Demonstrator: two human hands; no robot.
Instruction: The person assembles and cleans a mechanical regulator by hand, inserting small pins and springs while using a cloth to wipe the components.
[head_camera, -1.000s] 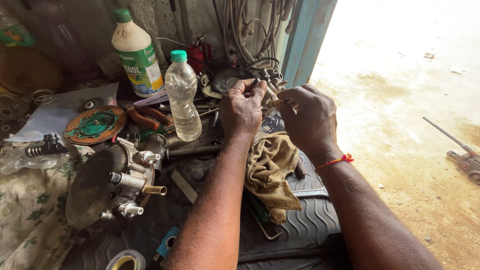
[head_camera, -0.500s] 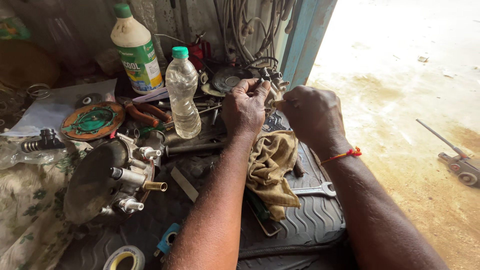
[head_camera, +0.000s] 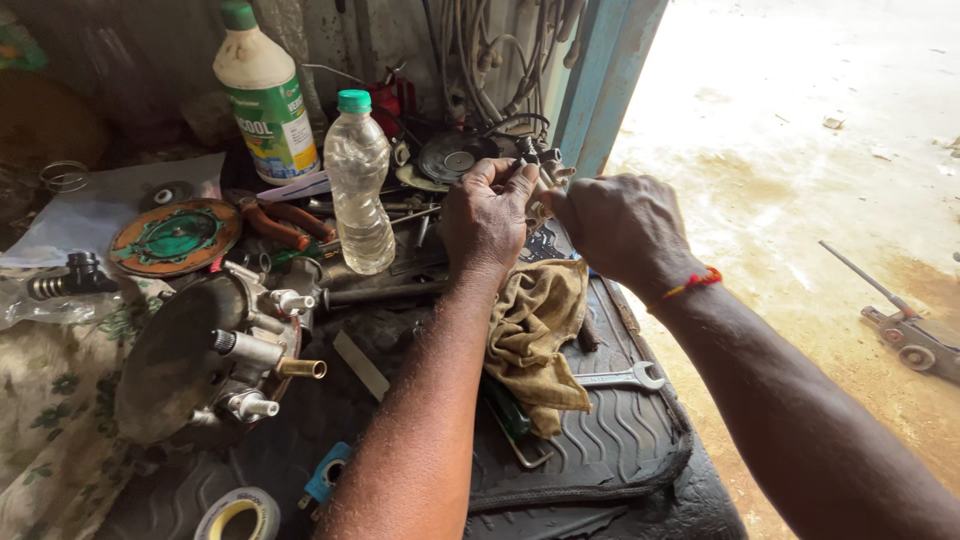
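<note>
My left hand (head_camera: 487, 215) and my right hand (head_camera: 612, 222) meet above a cluttered workbench, both closed on a small metal part (head_camera: 535, 172) held between the fingertips. Most of the part is hidden by my fingers. A red thread circles my right wrist. Just below my hands lies a dirty yellowish rag (head_camera: 535, 335) on a black ribbed rubber mat (head_camera: 620, 440). A clear plastic bottle with a green cap (head_camera: 358, 185) stands upright just left of my left hand.
A round metal housing with brass fittings (head_camera: 215, 355) lies at the left. Behind it are a white bottle with a green cap (head_camera: 265, 95), a green gasket disc (head_camera: 175, 238), orange-handled pliers (head_camera: 280, 222), a wrench (head_camera: 620, 378), tape (head_camera: 238, 517), hanging cables, and a floor jack (head_camera: 905, 330) outside.
Both hands stay together on the small part, with the fingers shifting slightly. The view has drifted a little; nothing on the bench has moved.
</note>
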